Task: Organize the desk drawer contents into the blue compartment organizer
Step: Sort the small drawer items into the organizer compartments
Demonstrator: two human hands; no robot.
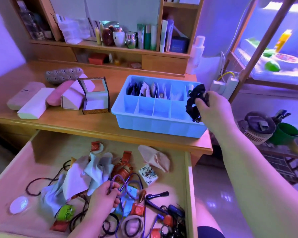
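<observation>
Your right hand (212, 107) grips the black scrunchie (195, 102) over the organizer (155, 124)'s right end, your left hand (104, 194) pinches a purple hair tie (118, 182) in the drawer (190, 186) — risk: scrunchie dropped past the rim, tie snagging neighbouring cords.

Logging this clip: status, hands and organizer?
Right hand grips black scrunchie over organizer, right end. Left hand holds purple hair ties in drawer. Front compartments look empty, nothing blocking.

My right hand (212, 107) and its black scrunchie (195, 102) hide the blue organizer's (155, 125) right-end compartments. The drawer's (189, 186) front edge is cut off below.
</observation>
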